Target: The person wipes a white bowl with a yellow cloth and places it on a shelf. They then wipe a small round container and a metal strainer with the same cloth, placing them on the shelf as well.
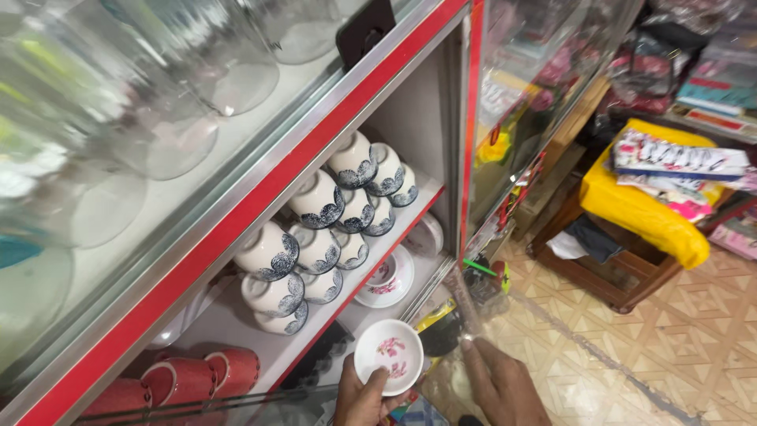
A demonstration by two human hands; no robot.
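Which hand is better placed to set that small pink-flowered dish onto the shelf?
Left, probably. The left hand already grips the small white dish, just below the lower shelf. The right hand rests on the sliding glass door, its fingers occupied.

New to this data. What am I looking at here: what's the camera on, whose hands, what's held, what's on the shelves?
There is one picture, taken by a camera worn on a person's head, looking down at their own two bare hands. There is no machine.

The left hand holds a small white saucer with a pink flower pattern. The right hand rests beside it, a finger touching clear plastic wrap.

In front stands a red-framed glass display cabinet. One shelf carries stacked white cups with dark blue pattern, with red mugs further along. A lower shelf has another flowered saucer. Glassware sits on top.
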